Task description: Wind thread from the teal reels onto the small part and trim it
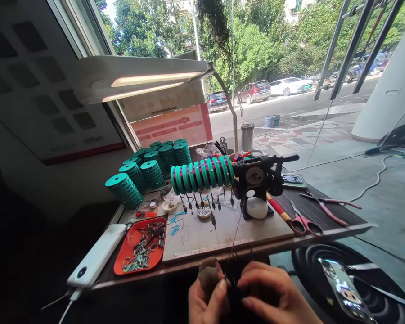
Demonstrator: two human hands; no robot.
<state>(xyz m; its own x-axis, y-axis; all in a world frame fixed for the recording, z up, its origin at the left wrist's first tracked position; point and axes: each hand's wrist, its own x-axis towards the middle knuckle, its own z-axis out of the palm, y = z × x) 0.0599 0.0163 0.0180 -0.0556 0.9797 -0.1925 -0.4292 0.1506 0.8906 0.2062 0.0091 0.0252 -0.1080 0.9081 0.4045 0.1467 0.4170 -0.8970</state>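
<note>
My left hand (209,294) is at the bottom centre, below the table's front edge, with thumb and fingers pinched on a thin line (235,234). The line runs up from the fingertips toward the black winding device (254,177). To the right, my right hand (273,288) is curved toward the left one, thumb and fingertips apart. Something small and dark lies between the hands, too dim to make out. Above them a row of teal foam spools (202,174) sits on the device, with several short lines and dark weights (213,220) hanging down.
A red tray (121,261) of small metal parts and a white power bank (96,256) lie left. Stacked teal spools (124,190) stand behind. A bowl of beads (204,211) is central; scissors (302,221) and pliers (330,209) lie right. A lamp (138,72) hangs above.
</note>
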